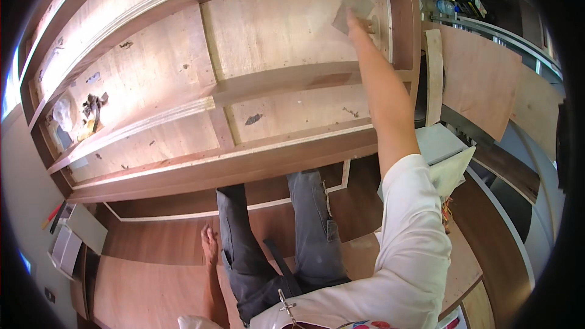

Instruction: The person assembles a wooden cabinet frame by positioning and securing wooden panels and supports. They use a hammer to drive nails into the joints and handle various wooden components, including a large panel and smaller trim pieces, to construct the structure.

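Note:
My right arm reaches up to the far right part of a large wooden frame (pixel 286 152) with plywood backing. There my right hand (pixel 360 24) holds a grey-brown sheet, like sandpaper (pixel 359 3), against the plywood panel (pixel 274 27). The fingers are bent over the sheet's lower edge. Low beside my left leg hangs my left hand (pixel 209 244), with its fingers loosely apart and nothing in them. It is nearest to the brown wooden boards (pixel 158 240) below the frame.
Crumpled plastic (pixel 62 114) and dark scraps (pixel 92 108) lie in a left compartment. Cross rails (pixel 286 82) divide the frame. Plywood sheets (pixel 475 79) lean at the right, near a whitish box (pixel 439 143). A white box-like unit (pixel 85 228) stands at the left.

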{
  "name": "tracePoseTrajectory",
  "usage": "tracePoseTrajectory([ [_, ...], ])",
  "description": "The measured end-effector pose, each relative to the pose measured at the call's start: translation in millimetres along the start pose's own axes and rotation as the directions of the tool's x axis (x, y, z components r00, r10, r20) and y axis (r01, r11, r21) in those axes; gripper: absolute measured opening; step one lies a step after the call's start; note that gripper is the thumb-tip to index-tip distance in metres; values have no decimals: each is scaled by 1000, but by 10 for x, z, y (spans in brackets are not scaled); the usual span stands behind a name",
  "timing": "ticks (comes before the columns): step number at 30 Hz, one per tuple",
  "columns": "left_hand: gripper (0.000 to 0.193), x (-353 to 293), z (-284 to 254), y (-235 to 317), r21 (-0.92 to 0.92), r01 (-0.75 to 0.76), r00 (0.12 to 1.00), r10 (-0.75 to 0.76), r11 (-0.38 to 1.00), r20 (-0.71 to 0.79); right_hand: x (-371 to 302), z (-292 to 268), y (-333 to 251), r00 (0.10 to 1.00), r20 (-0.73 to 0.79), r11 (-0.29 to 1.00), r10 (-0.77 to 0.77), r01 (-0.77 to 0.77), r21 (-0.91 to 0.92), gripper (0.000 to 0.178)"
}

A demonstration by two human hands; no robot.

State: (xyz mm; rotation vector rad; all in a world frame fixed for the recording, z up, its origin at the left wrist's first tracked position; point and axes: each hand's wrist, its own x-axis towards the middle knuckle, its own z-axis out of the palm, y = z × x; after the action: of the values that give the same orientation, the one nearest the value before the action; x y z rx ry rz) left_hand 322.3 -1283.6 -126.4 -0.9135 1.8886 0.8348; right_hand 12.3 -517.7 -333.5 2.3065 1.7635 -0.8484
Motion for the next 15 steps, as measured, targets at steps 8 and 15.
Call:
tracePoseTrajectory([
  [8,44,67,109,-402,-121,-298,925,318,947,207,169,124,-129,988,139,951,-64,18,308,85],
  [15,43,15,-145,668,-121,63,987,-44,991,154,375,283,219,896,444,719,7,-313,620,29],
])
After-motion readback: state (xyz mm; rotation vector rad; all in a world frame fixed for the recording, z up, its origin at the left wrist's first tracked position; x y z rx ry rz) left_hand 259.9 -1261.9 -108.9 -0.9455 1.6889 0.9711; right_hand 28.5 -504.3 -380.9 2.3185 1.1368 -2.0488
